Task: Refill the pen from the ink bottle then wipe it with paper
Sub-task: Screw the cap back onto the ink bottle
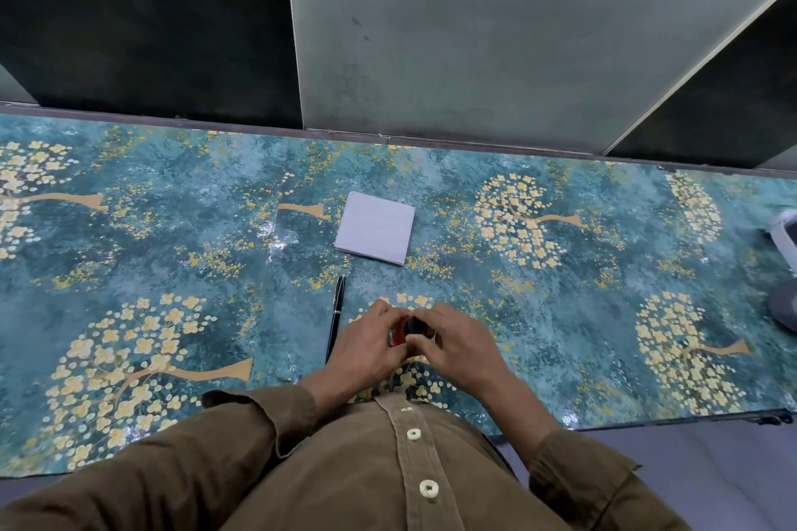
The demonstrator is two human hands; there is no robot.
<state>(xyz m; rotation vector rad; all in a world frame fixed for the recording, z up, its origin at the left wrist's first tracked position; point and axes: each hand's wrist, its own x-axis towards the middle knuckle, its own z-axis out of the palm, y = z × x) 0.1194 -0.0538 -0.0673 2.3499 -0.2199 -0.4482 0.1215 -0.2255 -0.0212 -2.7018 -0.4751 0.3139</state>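
Both hands [366, 343] [457, 341] grip ink bottle [407, 330] | pen [336, 317] just left

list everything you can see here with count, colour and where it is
ink bottle: 1, red with black cap, near table edge, gripped between both hands
pen: 1, black, lying on table just left of the hands
paper: 1 folded square, white, beyond the pen
table: 1, teal cover with yellow flower trees
grey-white object: 1, far right edge, cut off, unclear
left hand: 1, on bottle body
right hand: 1, on cap
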